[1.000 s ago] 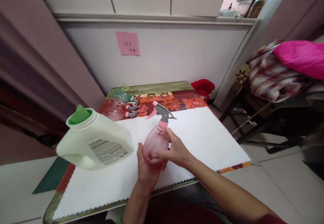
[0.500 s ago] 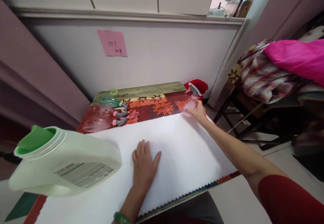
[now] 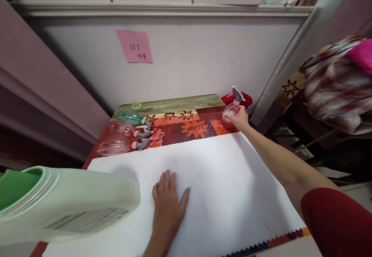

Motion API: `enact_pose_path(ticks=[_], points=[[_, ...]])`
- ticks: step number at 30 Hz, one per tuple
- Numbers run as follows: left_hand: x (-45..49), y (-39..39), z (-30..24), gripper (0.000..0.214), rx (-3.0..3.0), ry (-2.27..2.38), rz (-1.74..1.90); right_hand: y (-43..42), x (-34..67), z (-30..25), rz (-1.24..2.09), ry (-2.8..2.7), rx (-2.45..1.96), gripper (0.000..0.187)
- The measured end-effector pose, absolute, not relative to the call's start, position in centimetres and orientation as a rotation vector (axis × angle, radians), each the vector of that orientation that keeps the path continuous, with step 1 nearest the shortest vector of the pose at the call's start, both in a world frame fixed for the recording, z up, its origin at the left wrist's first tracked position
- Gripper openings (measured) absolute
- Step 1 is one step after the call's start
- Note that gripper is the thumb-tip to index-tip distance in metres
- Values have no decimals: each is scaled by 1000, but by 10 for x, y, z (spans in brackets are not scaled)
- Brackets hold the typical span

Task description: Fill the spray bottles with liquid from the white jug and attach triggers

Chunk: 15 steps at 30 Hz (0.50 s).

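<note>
The right hand [image 3: 240,118] is holding the upright pink spray bottle [image 3: 231,109] tight; the left hand [image 3: 168,203] is lying flat, farther away.

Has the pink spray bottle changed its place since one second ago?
Yes, forward and to the right: the pink spray bottle went from above the white mat to beyond its far edge.

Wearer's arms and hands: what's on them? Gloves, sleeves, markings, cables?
Left hand and right hand are bare: no gloves, markings or cables visible. A plain red sleeve reaches down to about the right elbow, leaving the right forearm uncovered. The left upper arm is out of frame.
</note>
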<state>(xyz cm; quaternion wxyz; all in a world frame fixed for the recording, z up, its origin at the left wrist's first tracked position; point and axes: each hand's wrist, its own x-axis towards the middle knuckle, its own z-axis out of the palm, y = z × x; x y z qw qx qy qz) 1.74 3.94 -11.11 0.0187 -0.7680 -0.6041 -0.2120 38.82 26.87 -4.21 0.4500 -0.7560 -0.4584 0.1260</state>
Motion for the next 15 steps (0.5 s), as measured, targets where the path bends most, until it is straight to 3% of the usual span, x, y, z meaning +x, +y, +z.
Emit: enact_pose_path(ticks=[10, 15], points=[[16, 34, -114, 58, -2377, -1864, -640, 258, 379, -53, 300, -1140, -1878, 60], [17, 28, -114, 57, -2350, -1880, -619, 261, 380, -72, 397, -1131, -1944, 73]])
